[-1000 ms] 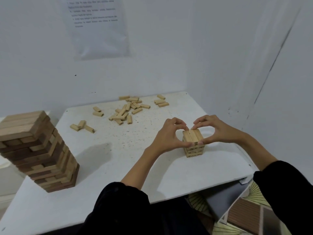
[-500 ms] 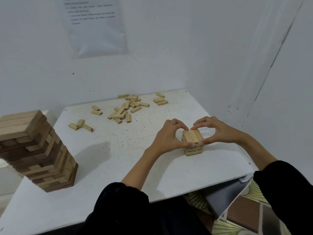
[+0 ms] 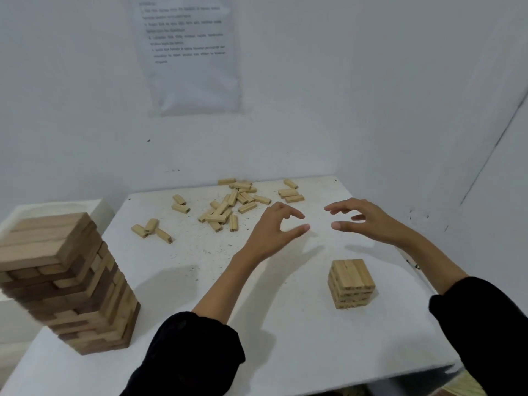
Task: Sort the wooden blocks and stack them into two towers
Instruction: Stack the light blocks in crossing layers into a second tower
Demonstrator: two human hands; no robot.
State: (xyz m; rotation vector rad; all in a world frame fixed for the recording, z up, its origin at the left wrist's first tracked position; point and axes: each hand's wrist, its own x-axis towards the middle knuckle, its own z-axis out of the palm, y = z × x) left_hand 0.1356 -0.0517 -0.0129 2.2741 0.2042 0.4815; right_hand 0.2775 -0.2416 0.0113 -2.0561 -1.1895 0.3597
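Note:
A short tower of small light blocks stands on the white table at the right front. A tall tower of larger, darker blocks rises at the left front. Small light blocks lie scattered in a pile at the far middle of the table, with a few more to its left. My left hand and my right hand hover above the table beyond the short tower, fingers loosely spread and holding nothing.
White walls close in behind and on the right, and a printed sheet hangs on the back wall. A white box stands behind the tall tower. The table's front edge runs just beyond my sleeves.
Both hands have let go of the short tower and moved up and away from it toward the scattered blocks. The view has shifted, so the tower now sits nearer to me.

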